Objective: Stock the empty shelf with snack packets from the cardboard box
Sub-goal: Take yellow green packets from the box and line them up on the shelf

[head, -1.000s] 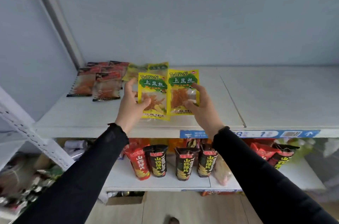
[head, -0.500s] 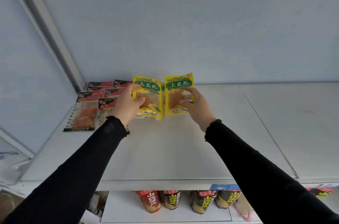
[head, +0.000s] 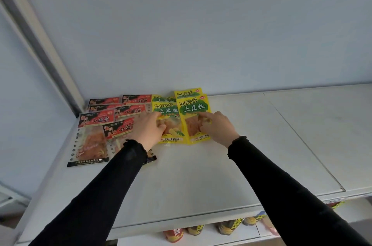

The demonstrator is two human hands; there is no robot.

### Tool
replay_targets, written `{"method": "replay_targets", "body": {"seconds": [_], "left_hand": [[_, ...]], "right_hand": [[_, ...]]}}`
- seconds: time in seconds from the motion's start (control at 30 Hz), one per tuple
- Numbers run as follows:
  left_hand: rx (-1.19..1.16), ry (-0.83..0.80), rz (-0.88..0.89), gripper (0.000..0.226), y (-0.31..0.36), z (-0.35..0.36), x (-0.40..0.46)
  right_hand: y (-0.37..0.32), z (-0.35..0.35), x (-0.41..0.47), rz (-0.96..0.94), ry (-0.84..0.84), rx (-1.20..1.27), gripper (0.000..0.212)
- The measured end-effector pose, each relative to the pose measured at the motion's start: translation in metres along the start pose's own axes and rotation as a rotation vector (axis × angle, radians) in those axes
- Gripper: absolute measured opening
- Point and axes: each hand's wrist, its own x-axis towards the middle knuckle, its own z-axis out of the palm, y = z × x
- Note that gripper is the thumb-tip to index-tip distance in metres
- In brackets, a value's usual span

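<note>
Two yellow snack packets lie flat side by side at the back of the white shelf, on top of other yellow packets. My left hand rests on the left yellow packet, with thumb and fingertips on its face. My right hand rests on the right yellow packet, covering its right edge, index finger stretched across the green label. Several red and black packets lie in overlapping rows to the left. The cardboard box is out of view.
A grey wall closes the back of the shelf, and a slanted upright post stands at the back left corner. A seam divides the shelf board on the right. Standing pouches show on the lower shelf.
Both hands carried the two yellow packets from the shelf's front to its back and laid them flat on the other yellow packets. My view moved closer and higher over the shelf.
</note>
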Motion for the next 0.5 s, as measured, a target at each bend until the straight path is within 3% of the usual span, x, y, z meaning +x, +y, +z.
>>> {"method": "replay_targets", "body": {"seconds": [0.3,0.5], "left_hand": [[0.083,0.035,0.052,0.049,-0.001,-0.006,-0.005],[-0.067,0.106,0.253,0.041,0.027,-0.02,-0.014]], "right_hand": [[-0.009,0.006,-0.01,0.049,0.068,-0.111,0.059],[-0.001,-0.003,-0.041,0.035,0.309,0.044,0.049]]}}
